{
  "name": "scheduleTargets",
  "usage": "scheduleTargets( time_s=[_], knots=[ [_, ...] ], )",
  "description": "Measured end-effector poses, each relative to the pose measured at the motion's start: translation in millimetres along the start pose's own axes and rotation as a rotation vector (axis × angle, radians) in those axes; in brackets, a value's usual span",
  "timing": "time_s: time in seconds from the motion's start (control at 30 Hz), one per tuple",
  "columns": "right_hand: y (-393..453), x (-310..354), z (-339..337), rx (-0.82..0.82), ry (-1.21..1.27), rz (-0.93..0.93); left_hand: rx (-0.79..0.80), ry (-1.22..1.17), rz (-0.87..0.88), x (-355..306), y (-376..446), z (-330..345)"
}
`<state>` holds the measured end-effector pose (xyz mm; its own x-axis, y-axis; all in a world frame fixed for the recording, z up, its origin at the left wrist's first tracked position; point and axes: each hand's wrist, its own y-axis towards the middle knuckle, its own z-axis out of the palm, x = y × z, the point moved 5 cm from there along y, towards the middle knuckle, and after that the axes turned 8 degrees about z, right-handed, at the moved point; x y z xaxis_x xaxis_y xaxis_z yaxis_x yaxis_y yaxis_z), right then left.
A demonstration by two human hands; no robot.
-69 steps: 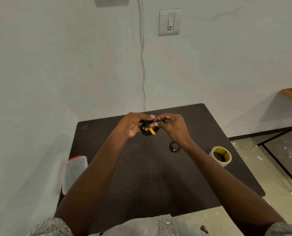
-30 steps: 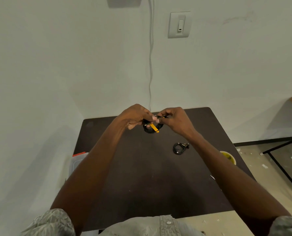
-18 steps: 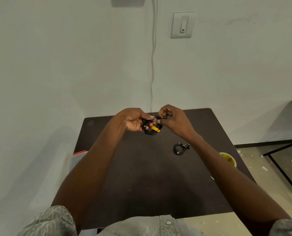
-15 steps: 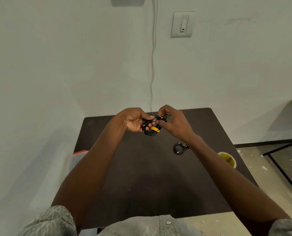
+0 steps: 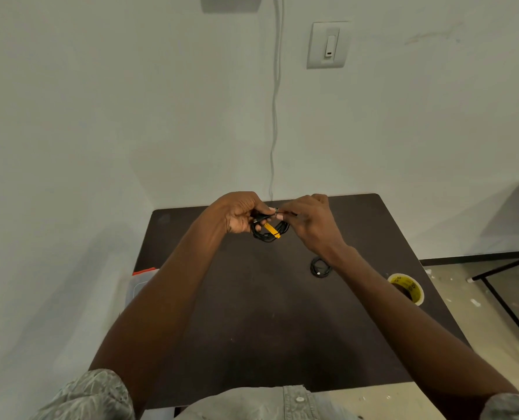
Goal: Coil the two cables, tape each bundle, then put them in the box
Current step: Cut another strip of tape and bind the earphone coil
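I hold a coiled black cable point(image 5: 267, 233) with a yellow tape band above the far part of the dark table point(image 5: 267, 322). My left hand point(image 5: 237, 215) grips the coil from the left. My right hand point(image 5: 309, 218) pinches the cable's top end from the right, fingertips almost meeting those of the left hand. A second small black coil point(image 5: 320, 267) lies on the table beside my right wrist. The yellow tape roll point(image 5: 406, 287) sits near the table's right edge. The clear plastic box point(image 5: 140, 286) with a red clip shows at the left edge, mostly hidden behind my left forearm.
The table stands in a corner of white walls, with a white wire point(image 5: 274, 116) hanging down and a switch plate point(image 5: 327, 45) on the back wall. A black metal frame point(image 5: 506, 298) stands on the speckled floor to the right.
The hands stay on the same taped coil, fingers shifting around its top end; the yellow band has turned slightly. The view has drifted a little.
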<state>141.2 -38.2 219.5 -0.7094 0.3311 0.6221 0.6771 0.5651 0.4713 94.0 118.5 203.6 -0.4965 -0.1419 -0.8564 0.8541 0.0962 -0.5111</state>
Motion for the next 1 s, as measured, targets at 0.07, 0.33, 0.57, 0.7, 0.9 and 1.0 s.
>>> scheduleTargets(
  time_s=[0.07,0.33,0.57,0.7,0.9,1.0],
  knots=[
    [-3,4,-1,-0.072,-0.128,-0.173,-0.018,0.034,0.011,-2,-1,1],
    [3,-1,6,0.058,0.018,0.012,-0.070,0.093,0.177,0,-1,4],
    [8,-13,8,0.280,0.399,0.485,-0.041,0.194,0.233,3,-6,2],
    [6,-14,12,0.252,0.381,0.532,-0.056,0.159,0.203,5,-7,2],
    [4,-17,16,0.224,0.415,0.577,-0.069,0.120,0.163,8,-5,1],
    [3,-16,16,0.218,0.411,0.556,-0.082,0.107,0.158,9,-4,1]
  ],
)
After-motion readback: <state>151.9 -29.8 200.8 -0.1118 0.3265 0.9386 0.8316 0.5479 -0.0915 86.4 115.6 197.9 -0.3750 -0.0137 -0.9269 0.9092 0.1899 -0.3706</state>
